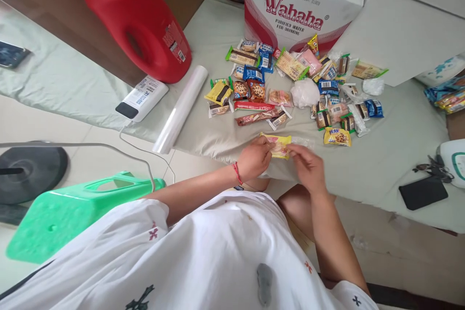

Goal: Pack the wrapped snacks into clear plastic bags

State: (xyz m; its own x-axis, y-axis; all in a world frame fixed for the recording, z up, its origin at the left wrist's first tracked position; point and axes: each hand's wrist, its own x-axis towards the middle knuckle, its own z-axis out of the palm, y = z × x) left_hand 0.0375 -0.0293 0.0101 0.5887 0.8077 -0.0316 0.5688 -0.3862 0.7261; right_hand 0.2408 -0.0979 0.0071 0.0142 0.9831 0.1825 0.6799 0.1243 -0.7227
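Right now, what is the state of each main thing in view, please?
Yellow-and-pink plastic snack packet: held by left hand and right hand; seal unclear.
Red plastic jug: standing upright.
Shiny whitish film roll: lying down.
White rectangular device with black end: cable attached.
White-and-red cardboard box: standing upright.

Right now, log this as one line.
left hand: gripping left end of rectangular yellow-and-pink plastic packet | right hand: gripping its right end | beyond: assorted wrapped snacks, white-and-red cardboard box
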